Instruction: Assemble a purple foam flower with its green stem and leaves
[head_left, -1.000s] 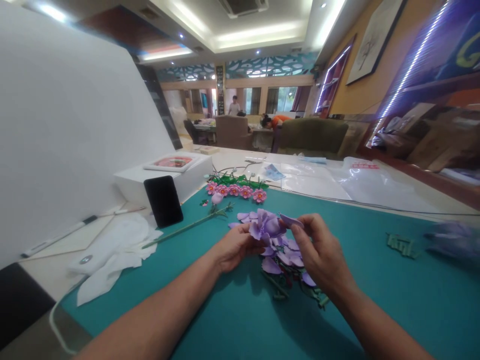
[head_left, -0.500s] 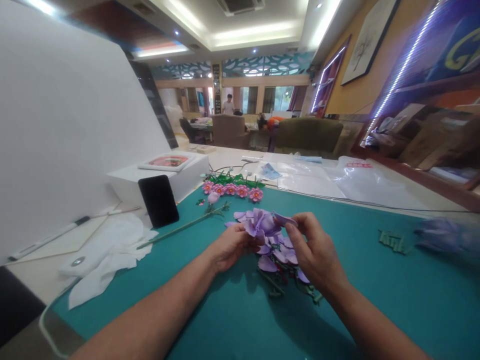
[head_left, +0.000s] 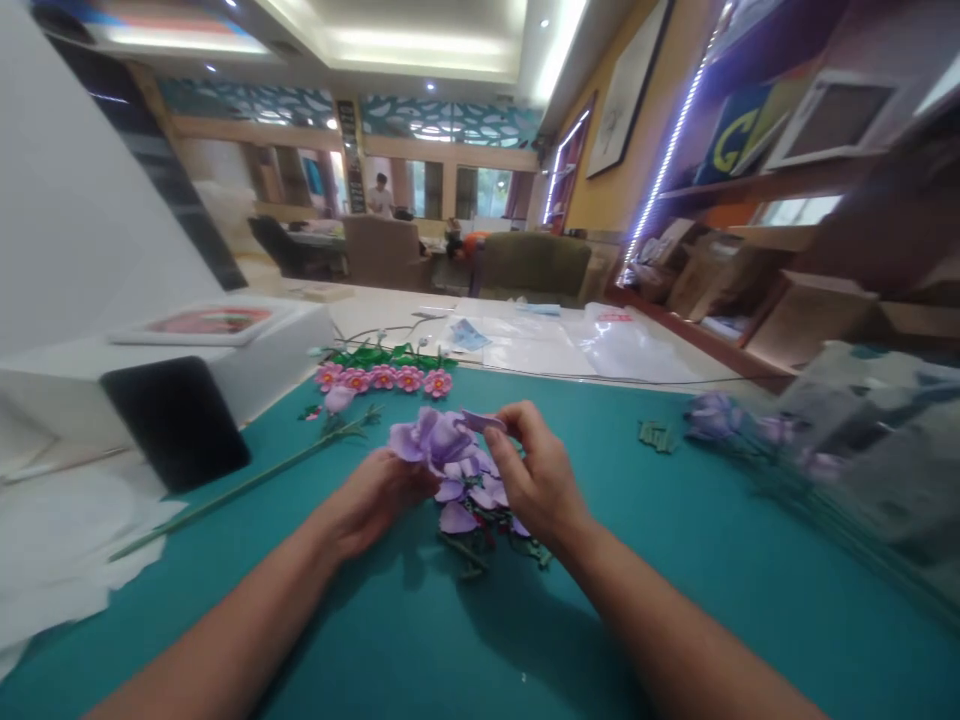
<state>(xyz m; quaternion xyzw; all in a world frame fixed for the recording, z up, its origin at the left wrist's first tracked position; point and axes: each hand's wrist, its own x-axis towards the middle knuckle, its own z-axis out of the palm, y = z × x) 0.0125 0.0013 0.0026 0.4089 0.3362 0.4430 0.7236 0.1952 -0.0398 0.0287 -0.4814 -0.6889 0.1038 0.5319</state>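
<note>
A purple artificial flower (head_left: pixel 433 438) is held up by my left hand (head_left: pixel 386 495), its fingers closed beneath the bloom and partly hidden. Between the thumb and fingers of my right hand (head_left: pixel 536 465) a single purple petal (head_left: pixel 480 421) is pinched, close to the flower's right side. Below both hands lies a pile of loose purple petals (head_left: pixel 459 517) mixed with green stem pieces (head_left: pixel 465 555). To the left, a long green stem (head_left: pixel 247 485) rests on the teal mat (head_left: pixel 360 640), with a pale purple bud (head_left: pixel 339 398) near its upper end.
Pink flowers (head_left: pixel 382 377) with green leaves stand in a row at the mat's far edge. A black phone (head_left: pixel 176 422) leans by a white box (head_left: pixel 292 350). White tissue (head_left: pixel 60 560) lies left. Green pieces (head_left: pixel 656 435) and finished purple flowers (head_left: pixel 712 415) lie right, near a clear bag (head_left: pixel 885 440).
The view has turned right, so everything sits further left and more of the right side shows. My left hand still holds the flower, my right the petal.
</note>
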